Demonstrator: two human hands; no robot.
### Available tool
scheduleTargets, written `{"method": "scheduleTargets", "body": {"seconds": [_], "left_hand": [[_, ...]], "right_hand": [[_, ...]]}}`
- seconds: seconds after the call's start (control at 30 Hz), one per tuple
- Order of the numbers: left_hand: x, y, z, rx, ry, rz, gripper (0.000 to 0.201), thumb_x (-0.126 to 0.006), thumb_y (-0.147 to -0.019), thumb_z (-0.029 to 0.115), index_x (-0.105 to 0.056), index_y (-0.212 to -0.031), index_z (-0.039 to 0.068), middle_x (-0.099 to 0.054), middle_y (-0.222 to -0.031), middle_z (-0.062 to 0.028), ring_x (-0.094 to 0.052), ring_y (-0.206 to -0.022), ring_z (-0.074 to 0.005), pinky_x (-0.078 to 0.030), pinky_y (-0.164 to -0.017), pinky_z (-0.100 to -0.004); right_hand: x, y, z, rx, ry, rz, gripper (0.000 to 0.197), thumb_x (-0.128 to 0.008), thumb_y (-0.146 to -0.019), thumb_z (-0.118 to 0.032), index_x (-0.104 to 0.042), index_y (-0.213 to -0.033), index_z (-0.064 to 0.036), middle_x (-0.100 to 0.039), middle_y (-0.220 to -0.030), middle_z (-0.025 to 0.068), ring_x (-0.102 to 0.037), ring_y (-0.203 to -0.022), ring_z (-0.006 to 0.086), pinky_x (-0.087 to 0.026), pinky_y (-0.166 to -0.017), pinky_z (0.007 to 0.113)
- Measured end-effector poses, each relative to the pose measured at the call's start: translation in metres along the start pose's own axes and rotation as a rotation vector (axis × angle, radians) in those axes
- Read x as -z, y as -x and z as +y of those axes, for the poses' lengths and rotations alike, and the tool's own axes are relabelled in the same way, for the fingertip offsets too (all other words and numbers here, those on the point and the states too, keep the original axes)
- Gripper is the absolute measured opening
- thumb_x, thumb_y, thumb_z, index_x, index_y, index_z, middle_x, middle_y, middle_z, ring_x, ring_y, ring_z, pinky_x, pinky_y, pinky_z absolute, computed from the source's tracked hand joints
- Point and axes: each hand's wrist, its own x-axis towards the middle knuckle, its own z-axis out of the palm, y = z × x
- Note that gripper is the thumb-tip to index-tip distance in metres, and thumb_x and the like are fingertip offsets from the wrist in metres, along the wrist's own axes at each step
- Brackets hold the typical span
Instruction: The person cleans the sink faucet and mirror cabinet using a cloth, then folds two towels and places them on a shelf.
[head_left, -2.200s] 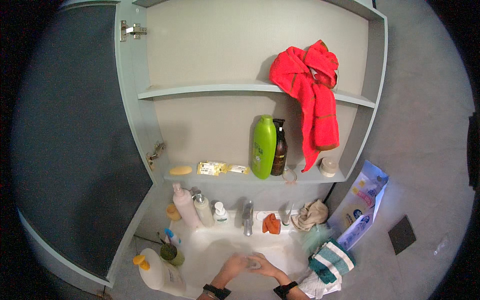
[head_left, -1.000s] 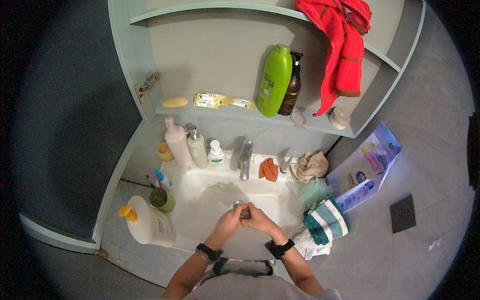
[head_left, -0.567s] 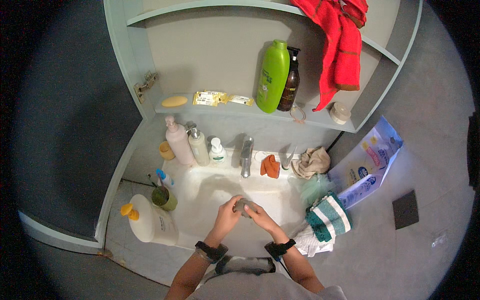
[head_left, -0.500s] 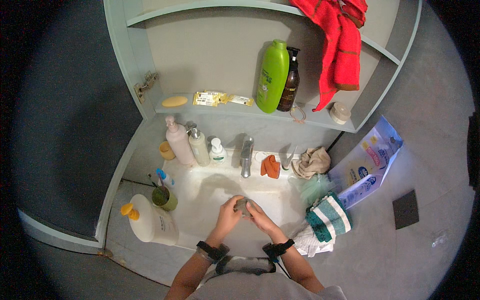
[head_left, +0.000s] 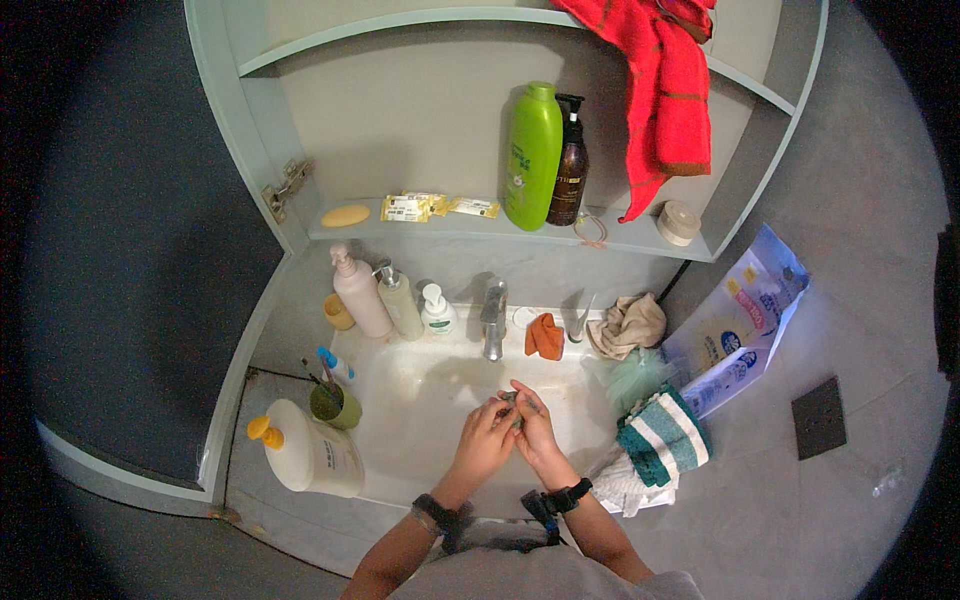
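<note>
On the bench (head_left: 312, 516) we see a green cup (head_left: 340, 410) keeping brushes (head_left: 320, 376) upright. Over the sink (head_left: 415, 440), our left hand (head_left: 487, 440) bends its fingers onto a small grey lump (head_left: 510, 397), partly hidden; our right hand (head_left: 538, 432) cups it, seemingly against slipping. Rightmost, a striped towel (head_left: 664, 436) lies folded.

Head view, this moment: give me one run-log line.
left hand: holding small greyish object | right hand: holding same object | location: above sink | sink's rear ledge: faucet, orange cloth

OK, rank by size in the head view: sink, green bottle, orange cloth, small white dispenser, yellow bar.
1. Sink
2. Green bottle
3. Orange cloth, small white dispenser: too alike to rank
4. Yellow bar
</note>
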Motion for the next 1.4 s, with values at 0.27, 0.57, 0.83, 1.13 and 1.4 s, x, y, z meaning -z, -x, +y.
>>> {"method": "scheduleTargets", "body": {"seconds": [0.27,0.57,0.83,1.13,1.4], "left_hand": [[-0.001,0.001,0.006,0.176,0.317,0.156,0.027,-0.061,-0.075,0.008,-0.057,-0.101,0.002,-0.049,-0.107,-0.0135,-0.052,-0.095,-0.0294,-0.042,-0.083,-0.0364],[-0.026,-0.01,0.003,0.567,0.777,0.08,0.062,-0.066,-0.079,0.025,-0.033,-0.124,-0.003,-0.044,-0.117,-0.0179,-0.049,-0.103,-0.0232,-0.043,-0.084,-0.0338],[-0.053,-0.003,-0.005,0.522,0.708,-0.034,0.056,-0.064,-0.08,0.031,-0.039,-0.118,-0.003,-0.05,-0.105,-0.0158,-0.052,-0.093,-0.0223,-0.044,-0.079,-0.0316],[-0.047,-0.005,0.001,0.541,0.676,-0.07,0.049,-0.061,-0.082,0.03,-0.043,-0.114,-0.002,-0.051,-0.097,-0.0138,-0.051,-0.089,-0.0215,-0.042,-0.078,-0.0303],[-0.033,-0.008,0.008,0.638,0.882,0.027,0.047,-0.044,-0.091,0.034,-0.035,-0.127,0.006,-0.047,-0.117,-0.009,-0.046,-0.106,-0.0187,-0.039,-0.088,-0.0318]], "right_hand": [[0.008,-0.015,-0.018,0.078,0.132,0.141,0.012,-0.052,-0.089,-0.015,-0.053,-0.094,-0.0049,-0.052,-0.078,0.0034,-0.052,-0.066,0.0107,-0.044,-0.054,0.023],[-0.005,-0.007,-0.002,-0.007,0.258,0.158,0.031,-0.059,-0.084,-0.03,-0.048,-0.066,-0.0074,-0.045,-0.059,-0.0009,-0.039,-0.05,0.0078,-0.031,-0.046,0.022],[0.012,-0.01,0.006,0.046,0.28,0.104,0.029,-0.053,-0.086,-0.027,-0.05,-0.068,-0.0047,-0.046,-0.06,-0.0006,-0.041,-0.05,0.0076,-0.032,-0.046,0.022],[0.009,-0.009,0.008,0.076,0.277,0.224,0.03,-0.054,-0.084,-0.023,-0.05,-0.063,-0.0029,-0.045,-0.058,-0.0009,-0.041,-0.054,0.0088,-0.034,-0.048,0.024],[0.005,-0.006,-0.002,0.132,0.343,0.132,0.026,-0.051,-0.087,-0.023,-0.052,-0.072,-0.0026,-0.049,-0.064,0.0013,-0.044,-0.053,0.008,-0.036,-0.046,0.023]]}}
